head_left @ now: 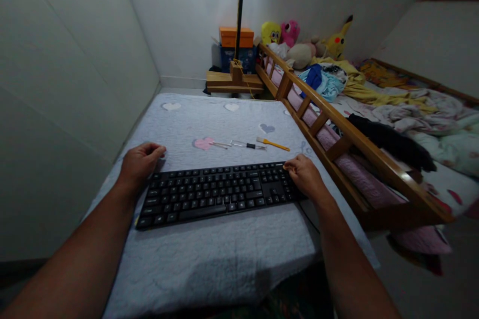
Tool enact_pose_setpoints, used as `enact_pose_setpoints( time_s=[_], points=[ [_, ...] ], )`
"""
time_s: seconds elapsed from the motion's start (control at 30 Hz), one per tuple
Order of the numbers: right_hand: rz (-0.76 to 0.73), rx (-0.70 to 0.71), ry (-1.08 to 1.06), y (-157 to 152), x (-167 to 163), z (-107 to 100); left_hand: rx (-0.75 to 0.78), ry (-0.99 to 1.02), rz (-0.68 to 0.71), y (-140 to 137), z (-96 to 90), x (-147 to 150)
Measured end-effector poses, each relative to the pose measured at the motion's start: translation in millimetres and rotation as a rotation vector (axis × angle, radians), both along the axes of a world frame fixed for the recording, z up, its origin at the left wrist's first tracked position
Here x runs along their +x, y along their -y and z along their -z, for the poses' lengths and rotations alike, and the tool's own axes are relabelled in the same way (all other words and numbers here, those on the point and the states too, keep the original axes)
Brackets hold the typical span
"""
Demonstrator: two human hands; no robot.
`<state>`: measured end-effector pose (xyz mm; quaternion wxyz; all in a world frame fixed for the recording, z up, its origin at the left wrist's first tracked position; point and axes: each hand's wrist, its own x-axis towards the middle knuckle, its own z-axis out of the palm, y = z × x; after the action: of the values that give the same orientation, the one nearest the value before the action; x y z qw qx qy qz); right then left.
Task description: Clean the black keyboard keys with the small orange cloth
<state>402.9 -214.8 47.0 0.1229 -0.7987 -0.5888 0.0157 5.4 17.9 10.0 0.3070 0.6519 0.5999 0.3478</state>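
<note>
A black computer keyboard (209, 192) lies slightly slanted across the quilted cloth. Beside its far left corner rests my left hand (141, 163), fingers curled in, with nothing showing between them. My right hand (306, 175) is over the keyboard's right end, its fingers pinched together at the far right corner. A small tan bit shows at those fingertips, too small to name. Beyond the keyboard lie a yellow-handled brush (275, 144), a thin tool with a black grip (251, 145) and cotton swabs (220, 145).
The pale quilted cloth (224, 254) with heart patterns covers the table. To the right runs a wooden bed rail (337, 124), with bedding and plush toys behind. A wooden stand base (224, 81) and an orange box (235, 37) are at the back. A cable (309, 218) trails from the keyboard.
</note>
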Motion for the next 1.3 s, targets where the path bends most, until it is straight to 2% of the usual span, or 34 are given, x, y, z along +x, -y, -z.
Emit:
enact_pose_setpoints(
  time_s=[0.5,0.7,0.9,1.03,1.17,1.3],
  points=[
    [-0.105,-0.139,-0.061,44,-7,-16,-0.016,-0.016,-0.015,8,-10.3,5],
    [-0.114,-0.155,-0.077,59,-11,-15,-0.019,-0.008,-0.01,8,-10.7,5],
    [-0.155,-0.217,-0.156,69,-10,-24,-0.004,-0.003,-0.005,6,-8.5,4],
    [-0.133,-0.13,-0.169,61,1,-24,-0.006,-0.024,-0.006,3,-4.4,2],
    [-0.049,-0.005,-0.114,35,11,-19,-0.007,-0.003,-0.004,2,-1.5,1],
    [0.021,-0.001,-0.014,12,13,-13,0.004,0.013,0.002,3,-2.2,2]
  ],
)
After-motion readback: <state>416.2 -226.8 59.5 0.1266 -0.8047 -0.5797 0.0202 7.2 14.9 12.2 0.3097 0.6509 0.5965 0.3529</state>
